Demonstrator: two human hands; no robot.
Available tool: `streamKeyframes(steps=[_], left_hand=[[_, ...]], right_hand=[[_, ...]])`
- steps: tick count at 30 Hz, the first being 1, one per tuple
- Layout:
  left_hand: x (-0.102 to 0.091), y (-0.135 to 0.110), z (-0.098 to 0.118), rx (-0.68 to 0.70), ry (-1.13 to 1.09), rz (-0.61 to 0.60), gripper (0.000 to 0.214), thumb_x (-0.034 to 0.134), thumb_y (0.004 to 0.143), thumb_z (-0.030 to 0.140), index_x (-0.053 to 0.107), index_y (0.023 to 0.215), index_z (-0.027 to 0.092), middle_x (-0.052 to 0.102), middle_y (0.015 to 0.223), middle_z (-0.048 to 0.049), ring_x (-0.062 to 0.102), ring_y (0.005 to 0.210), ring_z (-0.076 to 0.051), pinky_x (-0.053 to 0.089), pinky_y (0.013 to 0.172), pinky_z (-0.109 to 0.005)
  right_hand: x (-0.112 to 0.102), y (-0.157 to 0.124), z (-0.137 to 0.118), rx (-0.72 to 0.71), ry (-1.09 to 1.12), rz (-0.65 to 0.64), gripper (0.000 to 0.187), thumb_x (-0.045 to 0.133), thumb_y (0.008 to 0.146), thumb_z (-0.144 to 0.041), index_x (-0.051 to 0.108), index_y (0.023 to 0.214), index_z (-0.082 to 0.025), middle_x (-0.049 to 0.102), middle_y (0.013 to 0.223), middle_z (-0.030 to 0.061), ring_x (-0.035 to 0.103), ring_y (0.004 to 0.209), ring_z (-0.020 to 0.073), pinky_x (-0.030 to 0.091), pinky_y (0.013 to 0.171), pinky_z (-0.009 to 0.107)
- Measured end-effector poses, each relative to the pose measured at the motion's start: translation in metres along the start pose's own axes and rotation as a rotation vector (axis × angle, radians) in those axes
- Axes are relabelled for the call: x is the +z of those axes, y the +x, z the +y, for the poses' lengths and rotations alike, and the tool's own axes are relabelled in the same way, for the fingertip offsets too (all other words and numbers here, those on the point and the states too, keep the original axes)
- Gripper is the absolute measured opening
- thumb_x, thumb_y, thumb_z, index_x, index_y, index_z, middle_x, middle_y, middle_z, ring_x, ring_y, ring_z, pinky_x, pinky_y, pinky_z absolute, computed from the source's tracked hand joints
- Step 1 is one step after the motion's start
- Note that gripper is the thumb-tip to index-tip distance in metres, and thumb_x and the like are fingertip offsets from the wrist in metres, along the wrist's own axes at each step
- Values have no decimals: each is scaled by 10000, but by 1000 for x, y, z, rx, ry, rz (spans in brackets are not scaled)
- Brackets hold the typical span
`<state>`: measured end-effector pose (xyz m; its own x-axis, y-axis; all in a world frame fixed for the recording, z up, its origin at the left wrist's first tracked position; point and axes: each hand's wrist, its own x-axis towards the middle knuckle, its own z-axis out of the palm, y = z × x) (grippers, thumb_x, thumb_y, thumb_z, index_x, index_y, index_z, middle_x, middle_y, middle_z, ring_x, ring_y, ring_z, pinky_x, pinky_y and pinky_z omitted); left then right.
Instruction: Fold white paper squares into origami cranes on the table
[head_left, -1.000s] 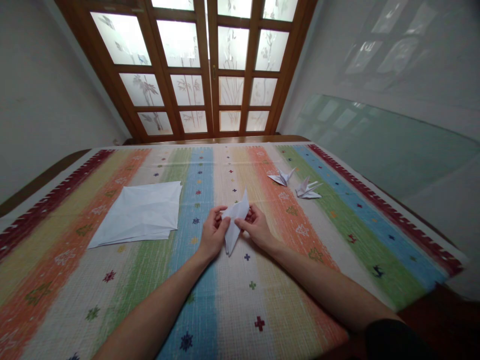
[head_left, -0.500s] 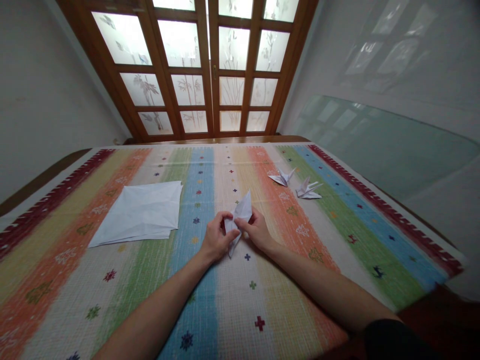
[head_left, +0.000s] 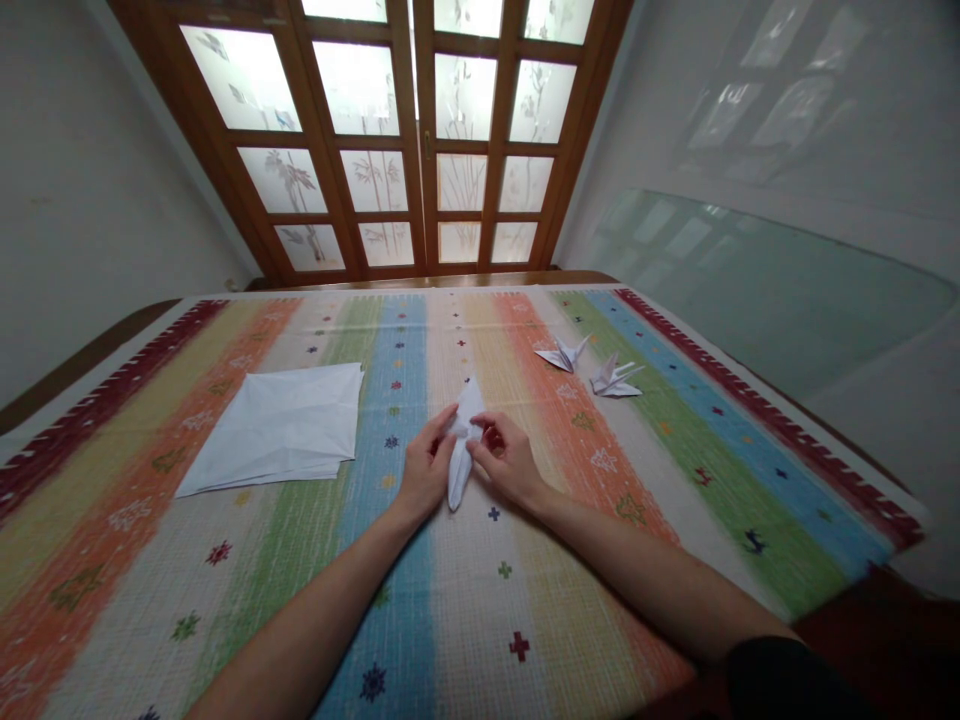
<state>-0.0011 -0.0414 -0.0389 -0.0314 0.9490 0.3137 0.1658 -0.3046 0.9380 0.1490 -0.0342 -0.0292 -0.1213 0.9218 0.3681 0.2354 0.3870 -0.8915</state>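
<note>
A narrow, pointed piece of folded white paper (head_left: 461,450) lies lengthwise on the striped tablecloth (head_left: 570,560), near the middle. My left hand (head_left: 426,468) pinches its left edge with fingertips pressed on the paper. My right hand (head_left: 508,460) pinches its right edge, thumb and forefinger closed on the fold. Both hands meet over the paper's middle, and its two tips stick out above and below them.
A stack of flat white paper sheets (head_left: 281,428) lies to the left. Two finished paper cranes (head_left: 564,354) (head_left: 613,379) sit at the far right of the cloth. A wooden-framed glass door (head_left: 412,130) stands behind the table; a wall runs along the right.
The folded paper has been turned from a tilted, raised position to lying narrower and straighter on the cloth, and both hands have closed in on its middle.
</note>
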Motion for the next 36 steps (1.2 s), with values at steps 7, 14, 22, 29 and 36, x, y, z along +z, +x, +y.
streamKeyframes(steps=[7, 14, 22, 29, 36], left_hand=[[-2, 2, -3, -87, 42, -53, 345, 491, 853, 234, 619, 1170, 186, 691, 1076, -62, 642, 902, -173, 502, 847, -330], [2, 2, 3, -132, 31, 31, 430, 756, 647, 337, 578, 1005, 179, 633, 984, -44, 603, 924, -204, 467, 855, -338], [0, 5, 2, -158, -342, 18, 387, 712, 684, 305, 543, 1015, 197, 615, 890, -13, 603, 780, -148, 470, 712, -261], [-1, 8, -1, -221, -436, 6, 436, 715, 679, 265, 593, 1090, 188, 644, 831, -6, 613, 744, -138, 482, 707, -255], [-3, 8, 0, -233, -389, 28, 387, 674, 712, 234, 624, 1094, 203, 633, 908, -11, 581, 609, -92, 467, 563, -211]], right_hand=[[0, 4, 8, 123, 142, -37, 179, 630, 688, -265, 459, 699, -213, 439, 615, -60, 409, 528, 100, 334, 502, 237], [2, 1, 6, 97, 243, -11, 145, 613, 671, -222, 576, 810, -205, 576, 737, -10, 510, 636, 125, 402, 564, 242], [3, 6, 6, 179, 470, 54, 201, 617, 664, -223, 547, 853, -221, 604, 745, -22, 539, 591, 118, 423, 515, 227], [-1, 13, 10, 248, 570, 46, 379, 661, 675, -253, 496, 1016, -252, 615, 685, -65, 548, 541, 108, 443, 517, 221], [-4, 14, 16, 202, 523, 18, 392, 732, 675, -310, 538, 1010, -251, 609, 717, -46, 583, 620, 126, 477, 563, 241]])
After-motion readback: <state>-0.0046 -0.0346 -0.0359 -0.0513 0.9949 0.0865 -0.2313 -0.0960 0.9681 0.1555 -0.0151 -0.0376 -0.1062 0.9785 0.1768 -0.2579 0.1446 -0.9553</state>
